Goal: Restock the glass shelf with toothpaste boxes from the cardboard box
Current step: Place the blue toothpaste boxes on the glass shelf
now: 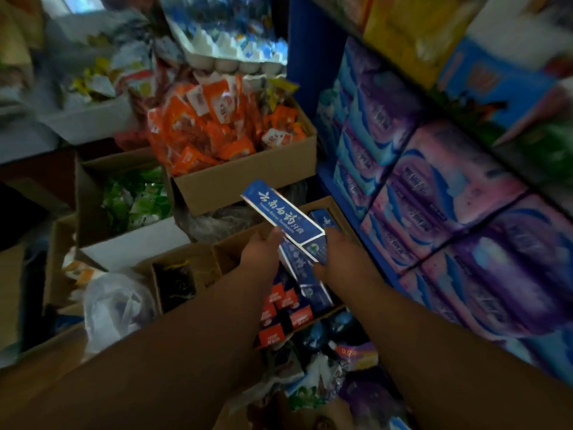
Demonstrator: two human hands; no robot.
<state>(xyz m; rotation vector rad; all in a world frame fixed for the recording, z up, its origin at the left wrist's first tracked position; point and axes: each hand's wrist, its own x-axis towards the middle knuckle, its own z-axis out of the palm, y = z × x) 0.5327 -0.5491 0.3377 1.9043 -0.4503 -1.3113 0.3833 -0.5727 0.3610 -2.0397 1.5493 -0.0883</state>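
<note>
A blue toothpaste box (280, 214) with white lettering is lifted at a slant above the open cardboard box (231, 245). My left hand (262, 254) holds it from below, thumb against its lower edge. My right hand (342, 254) grips its near end, where a second blue toothpaste box (299, 266) lies just beneath; the fingers are partly hidden behind the boxes. More blue boxes and several red-and-dark boxes (280, 305) stand inside the cardboard box. No glass shelf is visible.
A blue shelving unit (305, 88) on the right holds purple and pink tissue packs (449, 193). Behind is a carton of orange snack packets (217, 128), to the left a carton of green packets (133, 200). A plastic bag (114, 305) and loose goods crowd the floor.
</note>
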